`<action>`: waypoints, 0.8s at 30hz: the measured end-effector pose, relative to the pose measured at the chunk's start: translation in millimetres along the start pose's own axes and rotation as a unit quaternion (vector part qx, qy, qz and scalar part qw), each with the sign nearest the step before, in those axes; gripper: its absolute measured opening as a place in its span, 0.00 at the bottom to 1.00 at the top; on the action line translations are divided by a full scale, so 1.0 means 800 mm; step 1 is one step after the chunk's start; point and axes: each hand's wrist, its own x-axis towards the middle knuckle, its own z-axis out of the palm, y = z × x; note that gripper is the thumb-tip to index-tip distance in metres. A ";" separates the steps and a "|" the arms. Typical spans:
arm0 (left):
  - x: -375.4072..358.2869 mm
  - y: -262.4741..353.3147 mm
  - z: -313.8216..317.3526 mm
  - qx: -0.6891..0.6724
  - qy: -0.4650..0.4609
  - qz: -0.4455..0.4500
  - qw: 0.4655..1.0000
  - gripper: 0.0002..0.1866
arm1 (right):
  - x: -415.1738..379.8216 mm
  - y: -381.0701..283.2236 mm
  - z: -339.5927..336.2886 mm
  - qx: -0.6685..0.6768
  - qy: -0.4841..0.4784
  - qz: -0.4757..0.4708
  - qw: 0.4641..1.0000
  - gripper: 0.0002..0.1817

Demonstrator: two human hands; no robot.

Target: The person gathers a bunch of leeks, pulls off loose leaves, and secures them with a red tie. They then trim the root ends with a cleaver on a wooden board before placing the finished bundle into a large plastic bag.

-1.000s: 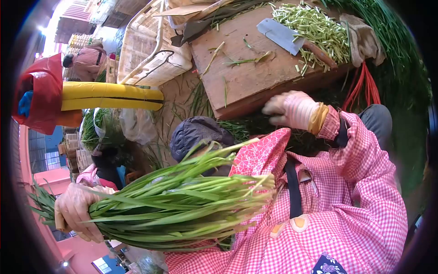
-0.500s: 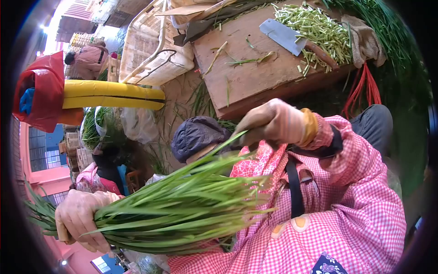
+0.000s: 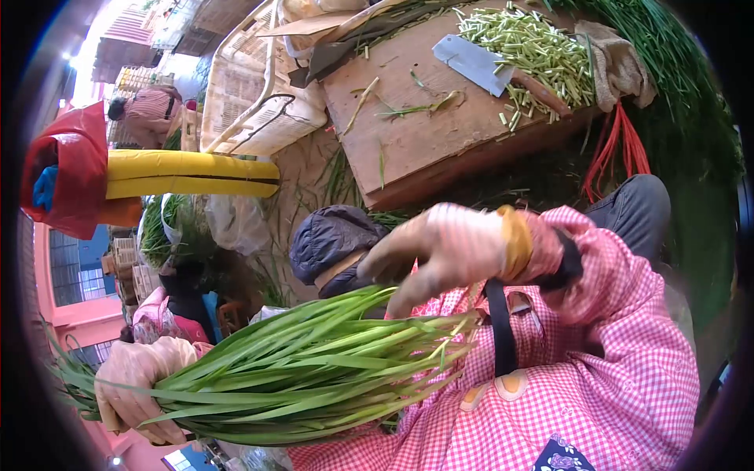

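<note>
My left hand (image 3: 141, 388), in a pale glove, is closed around a bunch of garlic chives (image 3: 314, 373), with long flat green leaves fanning to the right. More green sticks out past the left side of this hand. Above the right part of the bunch hovers my right hand (image 3: 452, 247), in a glove with a yellowish cuff. Its thumb and fingers are spread, and nothing shows between them. The paler, thin ends of the bunch lie near the pink checked garment (image 3: 597, 385).
A wooden board (image 3: 416, 118) at the top holds a cleaver (image 3: 471, 63) and chopped pale stalks (image 3: 534, 47). Red ties (image 3: 616, 153) hang beside it. Also nearby are a white crate (image 3: 259, 94), a yellow padded bar (image 3: 192, 173) and a dark cap (image 3: 338, 239). A person (image 3: 149, 110) bends in the background.
My right hand has let go of a green strand it pinched, spread its fingers and moved slightly down. The bunch stays in my left hand. The view has shifted slightly.
</note>
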 end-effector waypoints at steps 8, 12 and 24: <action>-0.005 0.009 0.009 0.070 0.055 -0.006 0.996 0.05 | -0.047 0.113 -0.003 -0.255 0.094 0.009 0.962 0.11; -0.019 0.014 0.004 0.089 0.096 0.075 0.989 0.07 | -0.076 0.155 -0.052 -0.516 -0.210 0.470 0.685 0.18; 0.023 0.003 -0.032 0.051 -0.202 -0.061 0.976 0.12 | 0.047 0.009 0.033 -0.281 0.052 -0.144 0.948 0.23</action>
